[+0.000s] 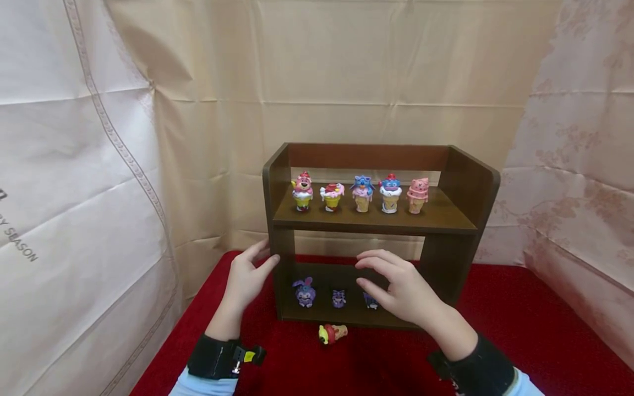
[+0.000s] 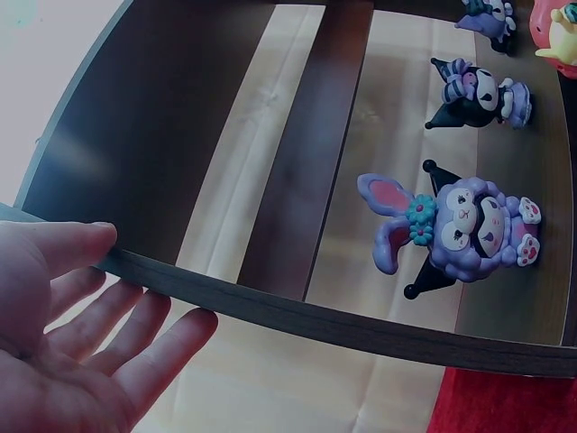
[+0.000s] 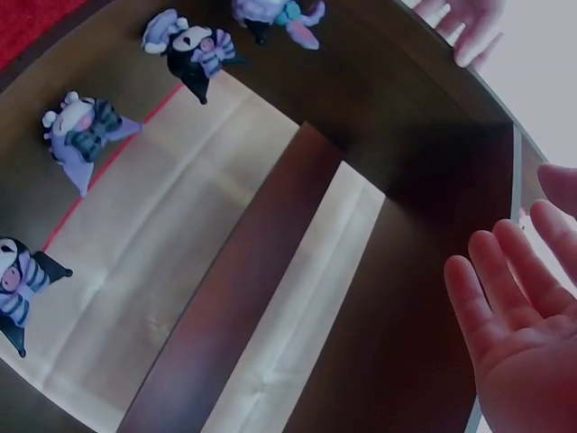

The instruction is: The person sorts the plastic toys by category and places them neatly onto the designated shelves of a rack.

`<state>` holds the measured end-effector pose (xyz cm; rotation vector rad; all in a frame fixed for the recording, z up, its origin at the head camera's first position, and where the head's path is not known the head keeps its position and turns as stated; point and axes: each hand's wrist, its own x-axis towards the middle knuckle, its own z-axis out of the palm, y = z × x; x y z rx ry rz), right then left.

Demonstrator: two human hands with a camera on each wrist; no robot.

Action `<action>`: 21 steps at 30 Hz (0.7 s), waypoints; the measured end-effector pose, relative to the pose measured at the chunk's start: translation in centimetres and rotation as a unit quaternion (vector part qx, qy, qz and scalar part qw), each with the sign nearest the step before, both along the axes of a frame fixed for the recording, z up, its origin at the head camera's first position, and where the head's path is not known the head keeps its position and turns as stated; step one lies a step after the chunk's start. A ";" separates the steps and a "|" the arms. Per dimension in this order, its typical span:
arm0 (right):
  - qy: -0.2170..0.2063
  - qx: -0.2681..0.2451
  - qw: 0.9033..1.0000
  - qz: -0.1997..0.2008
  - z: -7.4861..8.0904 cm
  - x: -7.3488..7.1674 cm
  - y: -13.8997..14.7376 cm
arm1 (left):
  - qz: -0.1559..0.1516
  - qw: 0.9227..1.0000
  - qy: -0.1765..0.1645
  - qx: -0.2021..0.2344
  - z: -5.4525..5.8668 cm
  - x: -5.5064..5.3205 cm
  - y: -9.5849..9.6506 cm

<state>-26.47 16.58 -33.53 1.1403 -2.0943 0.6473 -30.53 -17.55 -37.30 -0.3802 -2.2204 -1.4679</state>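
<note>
A dark brown two-tier shelf (image 1: 376, 223) stands in front of me. My left hand (image 1: 247, 275) is at its left side panel, thumb at the front edge and spread fingers along the outer side. In front of the middle opening, my right hand (image 1: 398, 283) hovers with loosely bent fingers and nothing in them. Purple figurines stand on the lower level: a bunny-eared figurine (image 2: 460, 225) at the left, a striped-bow figurine (image 2: 478, 95) beside it, and a lavender figurine (image 3: 77, 131) farther right. The right hand partly hides that row in the head view.
Several ice-cream-cone figurines (image 1: 362, 193) stand in a row on the upper level. A red and yellow cone figurine (image 1: 333, 333) lies on its side on the red cloth (image 1: 287, 363), before the shelf. Beige fabric (image 1: 346, 71) hangs behind.
</note>
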 end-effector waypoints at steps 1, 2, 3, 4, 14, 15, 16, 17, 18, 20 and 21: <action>-0.003 0.006 1.000 0.000 -0.2 0.0 -0.1 | 0.001 1.000 -0.001 -0.001 0.0 0.0 0.0; -0.009 0.011 1.000 -0.001 -0.3 0.0 -0.2 | 0.002 1.000 -0.001 -0.002 0.0 0.0 0.0; -0.017 0.015 1.000 0.000 -0.5 0.0 -0.3 | 0.002 1.000 -0.002 -0.002 0.0 0.0 0.0; -0.027 0.019 0.999 0.003 -0.6 0.0 -0.4 | 0.003 1.000 -0.003 -0.002 0.0 0.0 0.0; -0.121 0.075 0.990 0.009 -1.8 0.1 -1.6 | 0.004 1.000 -0.003 -0.006 0.0 -0.1 -0.1; -0.132 0.081 0.988 0.008 -1.9 0.0 -1.8 | 0.004 1.000 -0.003 -0.005 -0.1 -0.1 -0.1; -0.140 0.088 0.986 0.009 -2.0 0.0 -1.9 | 0.003 1.000 -0.005 -0.004 -0.1 -0.1 -0.1; -0.148 0.093 0.984 0.009 -2.2 -0.1 -2.1 | 0.002 1.000 -0.006 -0.004 -0.1 -0.2 -0.1; -0.156 0.098 0.983 0.009 -2.3 -0.1 -2.2 | 0.002 1.000 -0.007 -0.004 -0.1 -0.2 -0.1; -0.170 0.105 0.980 0.008 -2.6 -0.2 -2.5 | 0.001 1.000 -0.010 -0.004 0.0 -0.2 -0.1; -0.176 0.110 0.978 0.007 -2.7 -0.3 -2.6 | 0.001 1.000 -0.010 -0.004 0.0 -0.2 -0.1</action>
